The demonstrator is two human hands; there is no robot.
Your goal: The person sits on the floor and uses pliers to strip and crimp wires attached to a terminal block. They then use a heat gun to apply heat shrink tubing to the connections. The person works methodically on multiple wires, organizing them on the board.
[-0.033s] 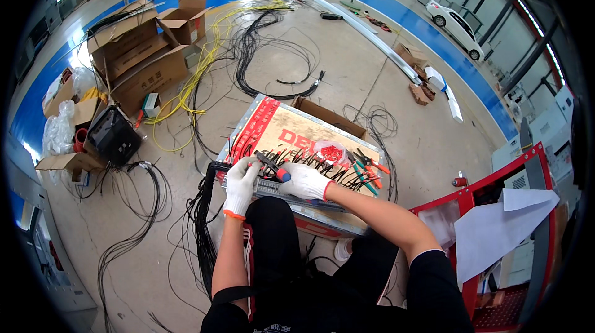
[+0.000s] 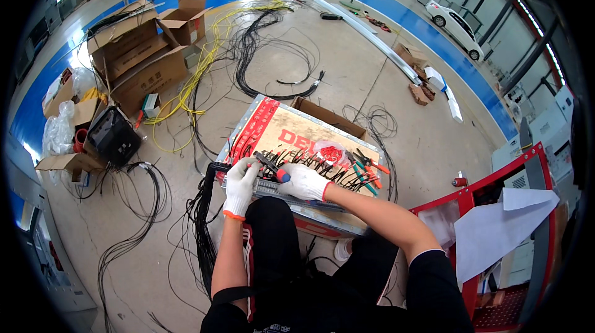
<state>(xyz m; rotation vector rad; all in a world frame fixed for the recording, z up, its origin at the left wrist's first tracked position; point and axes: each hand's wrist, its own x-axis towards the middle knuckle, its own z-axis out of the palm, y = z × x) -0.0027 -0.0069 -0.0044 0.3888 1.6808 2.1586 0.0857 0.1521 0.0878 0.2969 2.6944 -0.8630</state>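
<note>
My left hand, in a white knitted glove with an orange cuff, is closed in a pinch. A small red piece shows at its fingertips; whether it sits on a wire I cannot tell. My gloved right hand grips crimping pliers with a dark head and red-and-blue handles. The head of the pliers is close to my left fingertips. Below lies a grey slotted strip on a printed wooden box. Short black wires curve up along it. A thick bundle of black wires hangs off the left side.
On the box are a clear bag of red terminals and several pliers. Cardboard boxes and a black case stand left. Yellow cable and black cable coils lie ahead. A red metal frame stands right.
</note>
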